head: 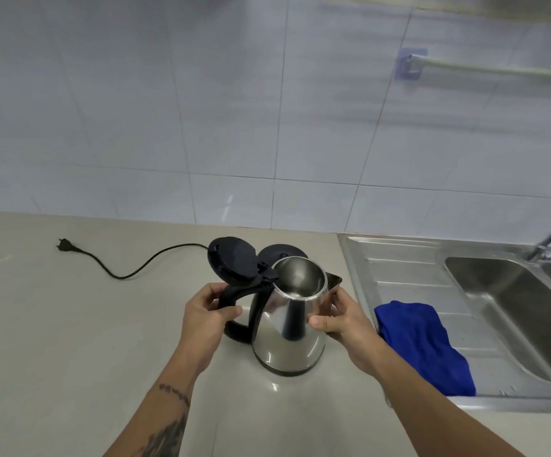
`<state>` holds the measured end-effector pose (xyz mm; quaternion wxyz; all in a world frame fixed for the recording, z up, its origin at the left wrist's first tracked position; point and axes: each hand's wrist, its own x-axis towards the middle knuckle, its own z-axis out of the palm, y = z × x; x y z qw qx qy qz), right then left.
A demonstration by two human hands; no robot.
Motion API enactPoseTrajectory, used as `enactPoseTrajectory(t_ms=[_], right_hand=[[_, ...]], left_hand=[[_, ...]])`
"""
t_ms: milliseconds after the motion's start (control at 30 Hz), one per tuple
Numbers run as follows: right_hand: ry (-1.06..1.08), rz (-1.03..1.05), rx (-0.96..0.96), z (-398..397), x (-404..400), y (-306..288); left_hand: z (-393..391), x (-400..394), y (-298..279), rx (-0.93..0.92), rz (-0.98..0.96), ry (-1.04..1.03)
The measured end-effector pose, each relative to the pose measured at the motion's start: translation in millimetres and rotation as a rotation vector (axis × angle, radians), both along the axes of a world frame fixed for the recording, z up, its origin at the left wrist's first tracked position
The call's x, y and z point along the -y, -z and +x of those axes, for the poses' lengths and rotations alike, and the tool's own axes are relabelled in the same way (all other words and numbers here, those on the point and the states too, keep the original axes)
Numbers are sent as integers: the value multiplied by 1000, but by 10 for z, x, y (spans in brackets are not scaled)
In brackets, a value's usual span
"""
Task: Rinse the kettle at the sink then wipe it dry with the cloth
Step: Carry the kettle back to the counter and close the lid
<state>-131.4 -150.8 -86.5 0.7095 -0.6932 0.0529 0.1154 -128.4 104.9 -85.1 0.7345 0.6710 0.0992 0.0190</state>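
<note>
1. The kettle (289, 328) stands on the tabletop (69, 324), lid open, sink (511, 305) at 3 o'clock.
2. Left hand (206, 316) fingers curl round the black handle; right hand (336, 319) fingers wrap the shiny side.
3. It looks empty, so probably light, hard and slippery. The handle is the safest hold.
4. The blue cloth (422, 344) looks soft.

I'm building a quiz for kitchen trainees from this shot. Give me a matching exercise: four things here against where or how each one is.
Things:
1. stainless steel kettle
2. black hinged lid
3. blue cloth
4. black power plug

States:
A. lying unplugged on the counter
B. flipped open
C. on the sink's draining board
D. held by the left hand and the right hand

Pairs: 1-D, 2-B, 3-C, 4-A
</note>
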Motion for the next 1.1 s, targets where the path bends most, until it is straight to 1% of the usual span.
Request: enactPoseTrajectory(t_ms=[100, 200, 267, 367, 400, 467, 533, 600, 667, 800, 867, 967, 1100], right_hand=[[1, 8, -3, -3, -2, -7], [13, 17, -5, -15, -13, -20], [24, 16, -4, -24, -24, -24], [39, 13, -4, -36, -33, -22], [49, 13, -6, -39, -34, -23], [62, 15, -7, -51, -37, -34], [64, 13, -7, -67, -39, -57], [62, 11, 0, -80, -44, -74], [60, 11, 7, -96, -50, -88], [65, 1, 24, -130, -50, -88], [72, -8, 20, -143, -50, -65], [93, -13, 4, -175, -68, -20], [116, -24, 14, -230, -92, 23]], left_hand=[[-42, 30, -3, 41, 63, -5], [-140, 33, 5, 138, 118, -21], [-219, 40, -78, 255, 89, -26], [-264, 122, -286, 487, 2, 44], [-259, 171, -348, 528, -4, 43], [-212, 277, -408, 548, -23, 0], [-148, 373, -426, 561, 16, -52], [-71, 455, -466, 610, 169, -84], [-12, 548, -570, 670, 382, -59], [58, 728, -691, 670, 880, 161], [106, 774, -654, 693, 1055, 253], [165, 768, -579, 710, 1186, 364], [211, 701, -568, 762, 1208, 394]])
